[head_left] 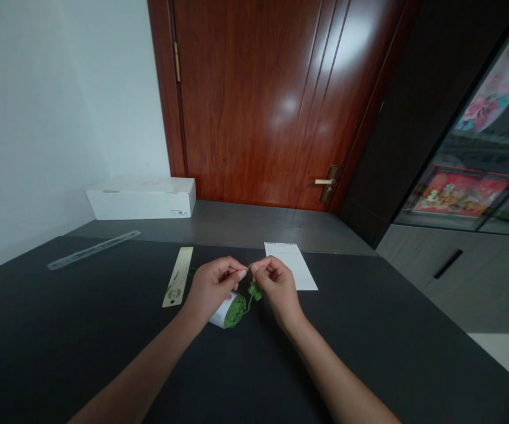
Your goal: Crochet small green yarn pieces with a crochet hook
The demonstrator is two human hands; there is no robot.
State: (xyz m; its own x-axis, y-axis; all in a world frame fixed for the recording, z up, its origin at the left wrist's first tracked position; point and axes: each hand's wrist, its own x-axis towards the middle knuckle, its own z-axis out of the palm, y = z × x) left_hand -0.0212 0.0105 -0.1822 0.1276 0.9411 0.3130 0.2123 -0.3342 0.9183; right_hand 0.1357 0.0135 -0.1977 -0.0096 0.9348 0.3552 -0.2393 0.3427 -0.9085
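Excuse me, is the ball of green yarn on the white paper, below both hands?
No: the head view shows the ball of green yarn on the dark tabletop, off the white paper, below the left hand and right hand.

Yarn ball [233,311] between strip [177,277] and paper [287,263]

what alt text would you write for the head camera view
Bare hands, the left hand and right hand, pinch a thin green yarn strand above a white-labelled ball of green yarn on a dark tabletop. A white paper sheet and a cream flat strip lie beside them, before a glossy reddish-brown wooden door.
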